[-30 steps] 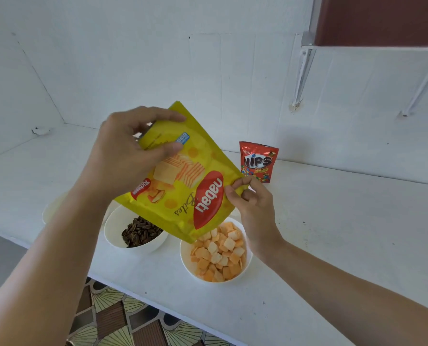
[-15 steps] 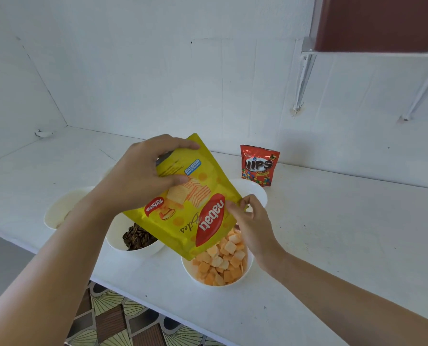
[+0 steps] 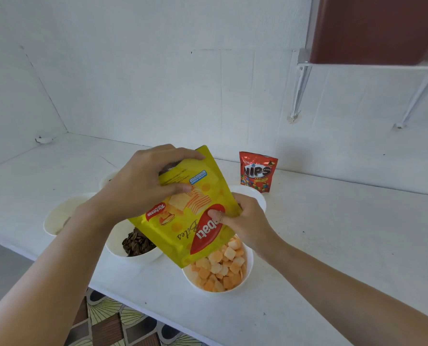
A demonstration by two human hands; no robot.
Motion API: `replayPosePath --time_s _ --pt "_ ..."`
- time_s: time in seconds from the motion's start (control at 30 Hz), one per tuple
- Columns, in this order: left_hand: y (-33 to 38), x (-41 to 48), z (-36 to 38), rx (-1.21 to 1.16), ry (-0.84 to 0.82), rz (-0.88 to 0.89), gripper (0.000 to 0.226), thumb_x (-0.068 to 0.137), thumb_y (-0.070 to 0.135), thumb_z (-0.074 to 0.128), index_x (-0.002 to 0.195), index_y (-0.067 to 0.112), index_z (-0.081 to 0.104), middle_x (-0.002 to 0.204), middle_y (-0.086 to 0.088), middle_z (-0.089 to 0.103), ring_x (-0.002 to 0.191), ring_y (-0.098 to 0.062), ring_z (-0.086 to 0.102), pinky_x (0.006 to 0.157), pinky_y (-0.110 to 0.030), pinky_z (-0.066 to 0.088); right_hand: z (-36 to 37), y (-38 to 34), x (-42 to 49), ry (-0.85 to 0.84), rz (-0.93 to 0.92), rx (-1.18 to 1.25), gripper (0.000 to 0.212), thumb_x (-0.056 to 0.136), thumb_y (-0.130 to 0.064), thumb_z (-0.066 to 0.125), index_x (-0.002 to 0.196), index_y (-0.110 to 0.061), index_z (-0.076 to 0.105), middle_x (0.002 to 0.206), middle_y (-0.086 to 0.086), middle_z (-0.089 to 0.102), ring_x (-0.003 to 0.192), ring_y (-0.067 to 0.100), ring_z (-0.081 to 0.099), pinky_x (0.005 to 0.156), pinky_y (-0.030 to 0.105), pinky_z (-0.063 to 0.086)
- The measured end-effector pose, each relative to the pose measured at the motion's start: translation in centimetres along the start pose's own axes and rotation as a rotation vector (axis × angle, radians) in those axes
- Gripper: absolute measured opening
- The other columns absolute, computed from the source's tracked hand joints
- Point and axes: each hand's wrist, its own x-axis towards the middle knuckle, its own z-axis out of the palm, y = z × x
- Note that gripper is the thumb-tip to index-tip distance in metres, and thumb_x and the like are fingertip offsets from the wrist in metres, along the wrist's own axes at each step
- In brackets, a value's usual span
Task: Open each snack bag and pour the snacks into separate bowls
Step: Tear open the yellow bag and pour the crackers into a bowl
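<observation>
I hold a yellow Nabati snack bag [image 3: 183,228] upside down, its mouth low over a white bowl [image 3: 249,269] of orange and cream wafer cubes. My left hand [image 3: 138,186] grips the bag's upper end. My right hand [image 3: 242,221] pinches its right edge over the red logo. To the left a white bowl [image 3: 115,242] holds dark sunflower seeds. A red Nips bag [image 3: 257,172] stands upright near the wall, with an empty-looking white bowl [image 3: 259,198] in front of it, partly behind my right hand.
Another white bowl [image 3: 52,218] with pale contents sits at the far left, and a further bowl rim [image 3: 107,178] shows behind my left wrist. The white counter [image 3: 345,245] ends at a front edge above patterned floor tiles [image 3: 113,323]. A shelf on white brackets [image 3: 300,88] hangs at upper right.
Both hands lowered the yellow bag toward the bowl of wafer cubes. My right hand slid from the bag's corner onto the red logo.
</observation>
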Motion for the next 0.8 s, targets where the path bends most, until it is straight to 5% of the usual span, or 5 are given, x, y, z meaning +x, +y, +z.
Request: replayPosePath --time_s 0.2,0.33,0.47,0.6,0.8 --pt "-0.5 -1.6 0.1 -0.09 -0.082 -0.18 0.092 0.073 0.05 0.082 0.143 0.066 0.025 0.102 0.024 0.073 0.087 0.001 0.073 0.074 -0.024 0.06 -0.6 0.4 0.1 0.056 -0.033 0.037 0.032 0.082 -0.039 0.074 0.106 -0.02 0.073 0.097 -0.003 0.078 0.089 0.014 0.074 0.082 0.041 0.062" --pt "-2.1 -2.0 0.8 -0.236 0.063 -0.276 0.047 0.074 0.037 0.086 0.116 0.036 0.065 0.091 0.01 0.077 0.078 -0.01 0.075 0.072 -0.045 0.062 -0.8 -0.1 0.7 0.088 -0.11 -0.014 0.02 0.087 -0.035 0.073 0.099 -0.02 0.072 0.092 -0.005 0.077 0.086 0.011 0.074 0.076 0.033 0.061" --pt "-3.5 -2.6 1.9 -0.228 0.127 -0.308 0.038 0.073 0.039 0.09 0.083 0.011 0.067 0.068 -0.005 0.067 0.066 -0.031 0.065 0.06 -0.049 0.053 -0.9 -0.5 1.0 0.108 -0.172 -0.091 0.011 0.089 -0.031 0.072 0.083 -0.023 0.067 0.083 -0.006 0.074 0.08 0.007 0.071 0.068 0.023 0.057" --pt "-3.6 -3.1 2.6 -0.244 0.081 -0.29 0.018 0.076 0.039 0.082 0.081 0.029 0.069 0.071 0.009 0.065 0.064 -0.009 0.064 0.057 -0.032 0.05 -0.9 -0.3 1.0 0.1 -0.187 -0.18 0.015 0.09 -0.029 0.072 0.077 -0.025 0.064 0.076 -0.012 0.07 0.075 -0.002 0.068 0.061 0.013 0.05" --pt "-1.7 -2.7 2.9 -0.298 0.136 -0.314 0.029 0.082 0.052 0.074 0.102 0.031 0.068 0.087 0.007 0.074 0.077 -0.013 0.073 0.068 -0.044 0.061 -1.1 -1.1 1.5 0.13 -0.251 -0.304 0.016 0.088 -0.036 0.074 0.077 -0.032 0.062 0.079 -0.014 0.07 0.076 -0.003 0.066 0.059 0.013 0.047"
